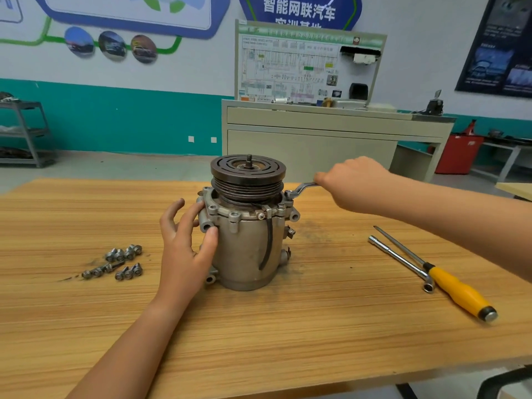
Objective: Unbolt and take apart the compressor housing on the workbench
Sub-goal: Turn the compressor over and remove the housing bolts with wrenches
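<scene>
A grey metal compressor (250,249) stands upright in the middle of the wooden workbench (259,335), its dark grooved pulley (248,175) on top. My left hand (184,243) presses against the housing's left side, fingers spread, thumb on a mounting lug. My right hand (355,182) grips the handle of a ring wrench (300,190). The wrench's ring end sits on a bolt at the flange's right rim. Other bolts (234,216) still sit in the flange.
Several removed bolts (121,262) lie in a loose group left of the compressor. Right of it lie an L-shaped socket wrench (400,259) and a yellow-handled screwdriver (457,289). A beige training bench (331,133) stands behind the table.
</scene>
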Tool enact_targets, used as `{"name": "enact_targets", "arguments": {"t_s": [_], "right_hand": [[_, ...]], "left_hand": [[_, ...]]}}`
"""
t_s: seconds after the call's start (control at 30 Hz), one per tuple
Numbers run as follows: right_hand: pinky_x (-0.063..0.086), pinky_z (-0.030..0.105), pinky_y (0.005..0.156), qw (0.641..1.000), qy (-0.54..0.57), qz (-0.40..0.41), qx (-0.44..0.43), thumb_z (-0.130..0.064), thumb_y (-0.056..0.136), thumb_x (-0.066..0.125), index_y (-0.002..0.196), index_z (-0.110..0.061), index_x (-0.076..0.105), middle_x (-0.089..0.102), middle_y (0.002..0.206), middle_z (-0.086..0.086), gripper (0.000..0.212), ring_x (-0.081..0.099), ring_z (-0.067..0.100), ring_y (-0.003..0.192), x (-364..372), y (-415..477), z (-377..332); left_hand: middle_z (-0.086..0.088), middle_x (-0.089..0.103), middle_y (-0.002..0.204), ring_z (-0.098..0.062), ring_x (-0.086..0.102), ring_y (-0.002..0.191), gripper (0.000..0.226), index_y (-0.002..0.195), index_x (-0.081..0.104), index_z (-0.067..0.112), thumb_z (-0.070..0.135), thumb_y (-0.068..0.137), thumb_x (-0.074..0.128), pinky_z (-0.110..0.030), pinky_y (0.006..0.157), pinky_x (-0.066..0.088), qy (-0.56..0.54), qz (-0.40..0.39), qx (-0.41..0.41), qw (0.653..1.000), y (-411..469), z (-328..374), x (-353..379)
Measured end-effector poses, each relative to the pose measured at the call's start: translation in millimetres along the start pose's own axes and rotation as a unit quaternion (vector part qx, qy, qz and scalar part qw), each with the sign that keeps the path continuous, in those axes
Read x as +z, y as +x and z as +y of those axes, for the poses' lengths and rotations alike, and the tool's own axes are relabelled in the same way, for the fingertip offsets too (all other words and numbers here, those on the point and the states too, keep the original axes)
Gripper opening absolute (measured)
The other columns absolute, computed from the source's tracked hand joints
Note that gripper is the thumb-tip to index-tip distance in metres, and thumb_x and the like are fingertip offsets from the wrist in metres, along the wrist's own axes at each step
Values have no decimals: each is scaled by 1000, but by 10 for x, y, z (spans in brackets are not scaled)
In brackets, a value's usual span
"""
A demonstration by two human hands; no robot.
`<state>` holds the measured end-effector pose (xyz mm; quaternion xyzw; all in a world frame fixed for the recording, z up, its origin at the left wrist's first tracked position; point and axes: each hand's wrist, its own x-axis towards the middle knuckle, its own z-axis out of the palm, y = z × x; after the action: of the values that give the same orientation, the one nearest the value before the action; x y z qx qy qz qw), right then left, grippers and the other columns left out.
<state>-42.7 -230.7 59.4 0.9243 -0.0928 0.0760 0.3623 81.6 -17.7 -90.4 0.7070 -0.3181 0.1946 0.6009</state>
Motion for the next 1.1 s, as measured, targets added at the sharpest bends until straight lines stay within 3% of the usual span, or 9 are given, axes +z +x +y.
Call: {"name": "enact_targets", "arguments": {"t_s": [0.07,0.2,0.3,0.43,0.47,0.57,0.7,0.8,1.1], "right_hand": [[33,27,51,1000,25,7,11,-2,92,40,115,-13,53,41,64,-1,29,44,18,60,36,208,-68],[44,32,71,990,114,79,5,3,89,42,115,-12,57,62,104,8,33,57,27,98,138,547,-259],[44,32,74,962,236,130,38,1,92,42,120,-9,56,63,113,10,33,58,27,99,189,522,-253],[52,30,73,772,544,260,199,-15,96,45,123,-9,53,68,97,6,28,62,12,74,162,165,-106],[53,29,71,754,564,265,209,-17,97,44,122,-10,52,67,87,2,27,61,7,70,136,56,-76],[44,33,56,833,481,226,152,-19,97,42,126,-15,50,53,62,-5,30,52,11,55,67,-278,-84],[37,29,51,943,309,91,79,-26,98,36,136,-28,36,54,67,-4,38,50,17,58,55,-542,-189],[37,30,53,960,262,57,86,-26,99,33,138,-33,29,59,83,2,40,50,21,68,31,-553,-275],[19,25,35,998,30,22,53,7,85,42,142,-9,22,32,53,0,62,28,15,42,-245,-431,-420]], "left_hand": [[18,23,138,-5,32,131,46,129,42,37,41,84,44,-2,90,27,-5,2,2,1000,-4,2,33],[12,26,139,2,31,127,54,137,39,26,42,86,40,5,87,29,-10,-7,12,1000,-14,-2,66],[14,25,138,4,30,127,53,139,36,27,41,88,39,-8,97,29,-3,-16,19,1000,-6,-31,42],[14,24,137,7,28,125,55,142,34,21,37,89,37,-11,98,28,10,-23,27,999,-9,-27,52],[14,24,137,8,28,124,56,142,34,20,37,89,37,-9,97,27,10,-23,27,999,-10,-18,54],[13,24,137,9,28,122,56,142,33,20,38,89,36,-15,99,30,10,-23,22,999,-13,-7,53],[12,24,136,8,28,122,57,143,33,19,39,89,36,-24,102,31,12,-25,24,999,-18,-11,44],[12,24,136,7,28,122,58,143,33,21,40,89,35,-23,101,31,14,-28,24,999,-13,-27,36],[2,28,143,-2,32,124,59,144,32,22,42,89,36,-25,98,32,20,-36,18,999,-2,-31,23]]}}
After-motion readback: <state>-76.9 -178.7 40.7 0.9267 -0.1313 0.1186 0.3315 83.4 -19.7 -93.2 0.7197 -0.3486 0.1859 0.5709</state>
